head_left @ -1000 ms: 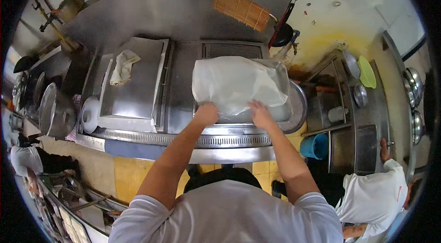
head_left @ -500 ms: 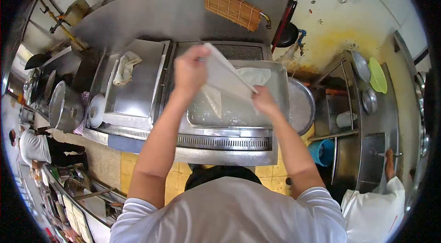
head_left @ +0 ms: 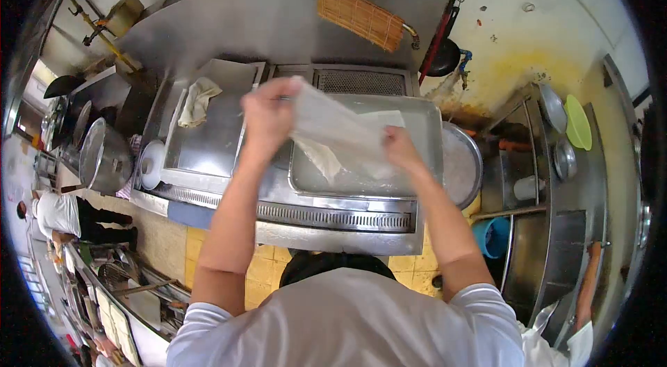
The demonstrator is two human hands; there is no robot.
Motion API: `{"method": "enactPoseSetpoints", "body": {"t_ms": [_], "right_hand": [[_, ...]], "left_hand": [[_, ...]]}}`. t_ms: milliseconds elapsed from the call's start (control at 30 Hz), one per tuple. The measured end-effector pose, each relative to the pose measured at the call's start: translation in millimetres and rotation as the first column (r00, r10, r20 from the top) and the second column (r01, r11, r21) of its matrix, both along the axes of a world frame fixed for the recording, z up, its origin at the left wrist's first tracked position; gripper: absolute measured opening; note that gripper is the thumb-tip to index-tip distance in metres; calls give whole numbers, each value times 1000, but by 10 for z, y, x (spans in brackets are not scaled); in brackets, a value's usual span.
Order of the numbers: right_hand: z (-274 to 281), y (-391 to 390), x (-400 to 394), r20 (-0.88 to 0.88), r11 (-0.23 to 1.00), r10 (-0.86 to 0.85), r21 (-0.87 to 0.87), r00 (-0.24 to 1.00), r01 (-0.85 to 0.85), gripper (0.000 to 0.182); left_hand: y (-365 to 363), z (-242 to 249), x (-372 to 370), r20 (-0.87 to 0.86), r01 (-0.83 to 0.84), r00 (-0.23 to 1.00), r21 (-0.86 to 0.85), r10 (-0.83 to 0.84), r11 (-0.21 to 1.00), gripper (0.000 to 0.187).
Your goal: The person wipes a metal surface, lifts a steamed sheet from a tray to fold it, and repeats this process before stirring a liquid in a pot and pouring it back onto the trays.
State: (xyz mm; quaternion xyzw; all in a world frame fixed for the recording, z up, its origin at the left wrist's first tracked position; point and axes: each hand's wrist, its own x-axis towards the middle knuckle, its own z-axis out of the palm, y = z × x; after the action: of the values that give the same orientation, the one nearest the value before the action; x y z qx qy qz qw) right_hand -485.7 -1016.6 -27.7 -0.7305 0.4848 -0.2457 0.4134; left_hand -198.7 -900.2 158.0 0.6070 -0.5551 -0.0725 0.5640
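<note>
A thin white cloth (head_left: 339, 117) is stretched between my two hands over a shallow metal tray (head_left: 435, 131). My left hand (head_left: 267, 117) grips its upper left end, closed. At the other end, my right hand (head_left: 403, 150) is closed on the cloth near the tray's right side. The cloth is blurred by motion, and one pale flap hangs down toward the tray. Cloudy whitish liquid seems to cover the tray's bottom. Another white piece, partly hidden behind the held cloth, lies at the tray's back.
Left of the tray is a flat steel cover (head_left: 201, 148) with a crumpled towel (head_left: 199, 101) on it. A large round basin (head_left: 464, 165) of pale liquid stands at the right. A person (head_left: 59, 218) is at far left; another person's arm (head_left: 589, 284) shows at lower right.
My left hand has moved left and slightly down, pulling the cloth with it. The cloth's hanging flap has shifted. The other person's arm at lower right has moved down.
</note>
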Motion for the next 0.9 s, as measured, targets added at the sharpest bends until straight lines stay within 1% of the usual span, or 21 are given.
{"method": "enactPoseSetpoints", "body": {"t_ms": [33,67,133,167,233,267,300,333,367,400,433,467,500,567,633,667,700,733,800,867,900], "right_hand": [[-338,-176,-350,-97,999,-53,-15,994,52,32],[-444,-280,-583,-236,1000,-30,-4,971,30,33],[-319,-305,-592,-273,997,52,-35,960,-64,36],[-222,-298,-622,-294,993,89,-46,952,-107,37],[334,-53,-46,-12,943,124,-309,992,-121,38],[716,128,306,166,968,174,-209,971,-138,38],[954,246,559,344,979,198,-113,918,-169,38],[917,282,640,297,976,205,10,933,-217,37],[824,318,688,252,959,211,135,944,-250,36],[614,315,602,197,978,199,16,960,-206,31],[398,313,513,138,982,169,-102,976,-156,27],[104,188,216,63,995,85,-61,994,-81,28],[-128,35,-101,-15,1000,3,-23,1000,-3,29],[-327,-174,-546,-273,997,57,-42,960,-71,33],[-77,-132,-405,-238,987,96,-100,967,-123,32],[173,-80,-285,-223,980,114,-132,968,-146,32],[498,63,-2,-25,980,133,-145,991,-135,31],[802,257,349,175,981,150,-152,973,-124,29],[1081,485,795,476,984,172,-37,863,-176,28],[723,354,673,216,988,154,-17,964,-154,23],[471,254,550,74,989,150,-11,986,-150,21]], "left_hand": [[14,-55,234,-175,-36,983,71,48,997,33],[19,-124,252,-138,-41,989,59,49,997,32],[46,-309,216,-68,-52,996,39,54,998,32],[-31,-501,134,-13,-25,1000,75,26,997,31],[-91,-569,-271,238,15,970,121,-43,993,28],[-124,-543,-452,244,59,966,127,-89,990,28],[-145,-459,-620,251,103,959,133,-134,986,28],[-143,-366,-708,259,148,949,138,-180,979,27],[-140,-265,-599,282,129,949,53,-139,990,25],[-136,-147,-379,302,114,948,-33,-98,993,23],[-94,3,-129,148,34,988,-30,-29,999,26],[-38,94,91,-9,-49,999,-14,49,999,29],[1,83,219,-35,-93,995,32,94,995,29],[77,-7,384,-74,-179,979,135,190,975,31],[-12,-447,266,148,-133,980,9,130,991,33],[10,-451,17,125,-56,991,100,43,993,36],[-20,-561,-187,149,10,988,160,-35,987,38],[-66,-612,-385,263,37,961,195,-89,980,38],[-79,-401,-633,282,121,947,135,-155,983,38],[-138,-223,-268,330,75,943,-70,-47,995,33],[-97,-45,-38,157,-22,987,-44,28,999,30]]}}
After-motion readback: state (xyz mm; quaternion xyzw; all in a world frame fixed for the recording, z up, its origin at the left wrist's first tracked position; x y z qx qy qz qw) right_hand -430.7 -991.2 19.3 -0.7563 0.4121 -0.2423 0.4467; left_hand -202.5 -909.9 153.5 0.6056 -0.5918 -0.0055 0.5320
